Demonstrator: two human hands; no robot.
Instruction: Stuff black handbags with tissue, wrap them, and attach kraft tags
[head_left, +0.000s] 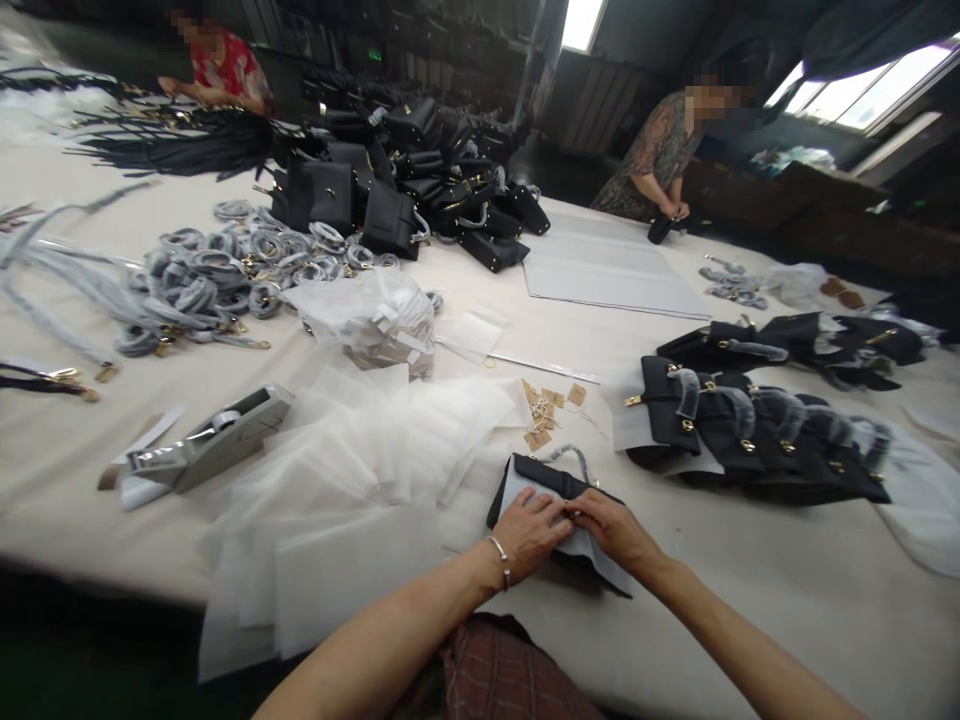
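Note:
A small black handbag (538, 474) lies on the pale-covered table in front of me, its wrapped top handle (574, 455) pointing away. A light grey sheet (516, 488) covers part of its front under the flap. My left hand (531, 528), with a silver bracelet at the wrist, rests on that front with its fingers stretched out. At the middle of the flap edge, my right hand (609, 522) pinches the bag; the exact spot is hidden by the fingertips. Both hands almost meet there.
Translucent sheets (352, 560) and a tape dispenser (214, 440) lie left. Brown tags (551, 405) are just beyond the bag. Finished-looking black handbags (757, 440) stand right. Coiled wrapped straps (202, 275) and piled bags (390, 190) lie farther back. Two people work across the table.

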